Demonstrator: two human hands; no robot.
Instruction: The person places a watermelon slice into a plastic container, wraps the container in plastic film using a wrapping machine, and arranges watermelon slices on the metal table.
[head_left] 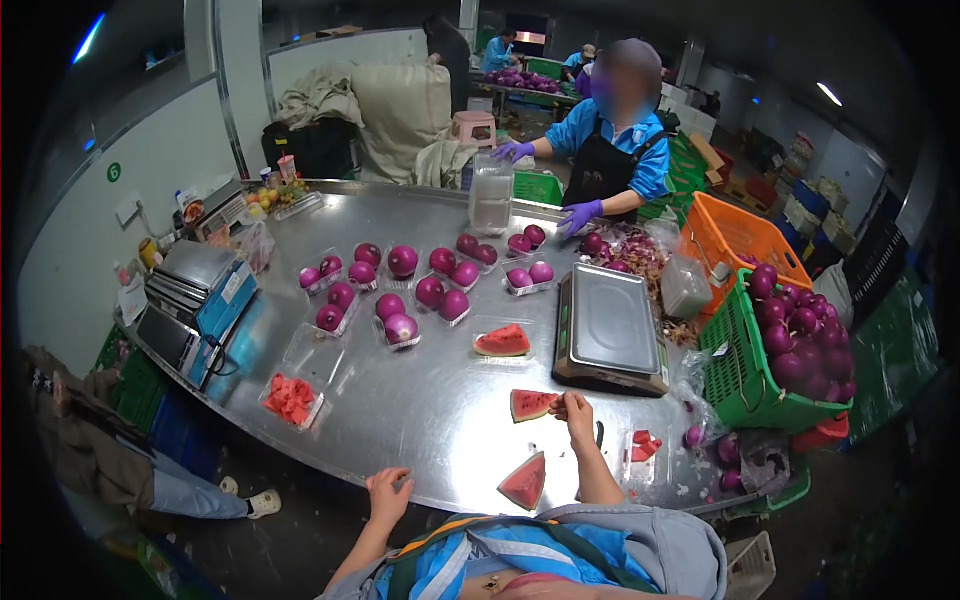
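My right hand [577,418] has its fingers closed at the right tip of a red watermelon wedge [530,404]. Just right of that hand a thin dark curved thing [599,434] shows, partly hidden. At the table's near edge my left hand [388,492] is curled, with a small dark thing by its fingers that I cannot make out. Between my hands lies a second watermelon wedge [524,482]. Farther off, a third wedge [502,341] rests in a clear tray. Cut red pieces fill a clear tray [292,400] at left, and more pieces [644,446] lie at right.
Several clear trays of red onions [402,262] stand on the metal table [420,430]. A scale [612,325] is at right, beside a green crate [760,350] of onions and an orange crate [735,235]. Across the table, a purple-gloved co-worker [615,150] handles stacked clear trays [491,195].
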